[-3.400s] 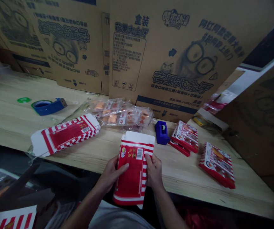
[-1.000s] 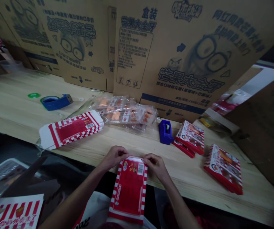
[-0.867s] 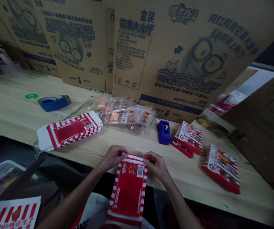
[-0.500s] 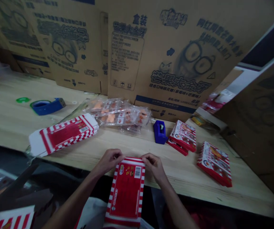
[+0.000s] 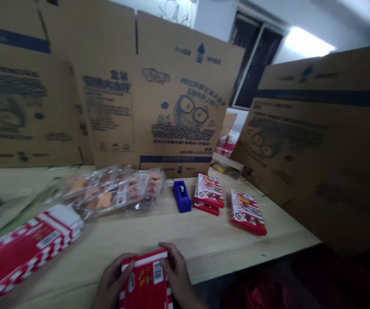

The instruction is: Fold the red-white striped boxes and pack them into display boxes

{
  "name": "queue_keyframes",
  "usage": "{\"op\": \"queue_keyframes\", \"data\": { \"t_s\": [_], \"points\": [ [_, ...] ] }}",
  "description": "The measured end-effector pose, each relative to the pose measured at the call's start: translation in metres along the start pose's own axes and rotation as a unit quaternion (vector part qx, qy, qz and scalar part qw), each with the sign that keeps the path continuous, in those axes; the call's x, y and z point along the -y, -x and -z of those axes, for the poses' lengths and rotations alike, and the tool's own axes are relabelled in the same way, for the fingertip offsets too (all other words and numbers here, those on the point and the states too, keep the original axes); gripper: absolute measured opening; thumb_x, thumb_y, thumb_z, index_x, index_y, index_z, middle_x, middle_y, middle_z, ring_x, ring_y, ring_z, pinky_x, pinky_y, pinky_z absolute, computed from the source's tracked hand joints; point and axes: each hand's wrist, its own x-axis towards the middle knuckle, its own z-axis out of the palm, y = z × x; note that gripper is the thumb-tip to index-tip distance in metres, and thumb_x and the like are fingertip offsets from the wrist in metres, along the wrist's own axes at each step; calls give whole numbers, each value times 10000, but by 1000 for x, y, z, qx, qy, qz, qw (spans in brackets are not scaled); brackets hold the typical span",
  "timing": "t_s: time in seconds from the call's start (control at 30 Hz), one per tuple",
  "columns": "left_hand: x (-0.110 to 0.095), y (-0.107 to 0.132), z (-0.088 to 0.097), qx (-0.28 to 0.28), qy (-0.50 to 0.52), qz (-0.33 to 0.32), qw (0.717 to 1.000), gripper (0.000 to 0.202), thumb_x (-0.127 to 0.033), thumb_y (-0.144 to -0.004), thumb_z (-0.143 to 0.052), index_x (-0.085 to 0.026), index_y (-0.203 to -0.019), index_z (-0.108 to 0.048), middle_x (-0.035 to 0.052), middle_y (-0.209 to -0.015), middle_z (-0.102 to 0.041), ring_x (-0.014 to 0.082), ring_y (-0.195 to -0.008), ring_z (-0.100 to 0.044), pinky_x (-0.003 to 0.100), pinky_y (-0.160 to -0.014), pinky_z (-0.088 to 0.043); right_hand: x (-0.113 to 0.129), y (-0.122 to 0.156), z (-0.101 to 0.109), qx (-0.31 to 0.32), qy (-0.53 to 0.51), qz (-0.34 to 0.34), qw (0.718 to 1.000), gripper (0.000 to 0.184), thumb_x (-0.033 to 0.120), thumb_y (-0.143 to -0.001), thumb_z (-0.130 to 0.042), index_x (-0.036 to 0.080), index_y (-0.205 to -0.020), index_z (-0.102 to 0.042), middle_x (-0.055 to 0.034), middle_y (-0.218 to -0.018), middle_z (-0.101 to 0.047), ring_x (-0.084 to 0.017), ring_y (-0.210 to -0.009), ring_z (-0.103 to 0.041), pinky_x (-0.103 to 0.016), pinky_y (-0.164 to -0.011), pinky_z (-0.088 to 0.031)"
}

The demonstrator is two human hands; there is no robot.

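At the bottom of the view both of my hands grip a red and white striped carton [image 5: 144,279] by its top end, over the near edge of the wooden table [image 5: 188,234]. My left hand [image 5: 110,281] curls round its left side. My right hand [image 5: 177,274] curls round its right side, fingers at the top flap. The carton's lower part is cut off by the frame.
A stack of flat striped cartons [image 5: 20,251] lies at the left. Clear packets of snacks [image 5: 110,191] lie behind, beside a small blue tape dispenser [image 5: 181,196]. Closed red boxes [image 5: 209,194] [image 5: 247,211] sit to the right. Large printed cardboard boxes [image 5: 175,107] wall the table.
The view has swung up and to the right, and the picture is blurred. Both hands stay on the carton's top end, which now sits lower in the frame.
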Motion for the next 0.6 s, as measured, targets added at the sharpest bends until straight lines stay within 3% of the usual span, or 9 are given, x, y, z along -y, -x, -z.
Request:
{"op": "queue_keyframes", "data": {
  "t_s": [0.07,0.13,0.27,0.37,0.5,0.6],
  "points": [
    [-6,0,-3,-15,7,1,1000,449,-541,-566,-800,-200,-828,-671,29,-813,-718,274,-766,-677,351,-669,-567,0,-9,7,7,-10,-3,1000,370,348,-797,-639,231,-1148,-625,-87,-1190,-643,-241,-1095,-595,-373,-946,-457],
    [-5,-3,-2,-14,19,0,1000,430,-539,-587,-787,-200,-821,-662,14,-764,-706,247,-695,-669,328,-626,-552,1,-34,20,-24,3,16,1000,321,381,-768,-664,216,-1043,-667,-104,-1183,-649,-250,-1088,-599,-381,-928,-472],
    [3,-7,3,12,22,5,1000,399,-528,-617,-775,-204,-813,-652,2,-771,-705,222,-651,-660,313,-609,-544,12,-108,66,-206,112,74,969,351,497,-745,-602,183,-890,-664,-100,-972,-685,-227,-898,-624,-345,-762,-511],
    [4,-7,5,23,17,-1,1000,392,-523,-647,-761,-201,-844,-652,14,-840,-715,233,-691,-670,317,-622,-549,17,-154,94,-244,155,73,954,394,518,-674,-623,170,-857,-656,-83,-878,-682,-218,-817,-613,-350,-743,-502],
    [6,-6,5,23,18,-12,999,400,-495,-676,-752,-207,-937,-656,31,-915,-720,258,-788,-684,328,-676,-561,8,-177,102,-246,206,53,946,369,469,-515,-741,178,-729,-663,-47,-728,-663,-214,-710,-591,-364,-731,-483],
    [9,-7,6,14,7,-22,1000,384,-485,-688,-748,-216,-948,-661,22,-923,-723,248,-797,-684,309,-680,-557,0,-177,97,-250,223,48,941,342,461,-505,-744,182,-689,-670,-29,-688,-644,-208,-686,-580,-343,-700,-471]
  ]
}}
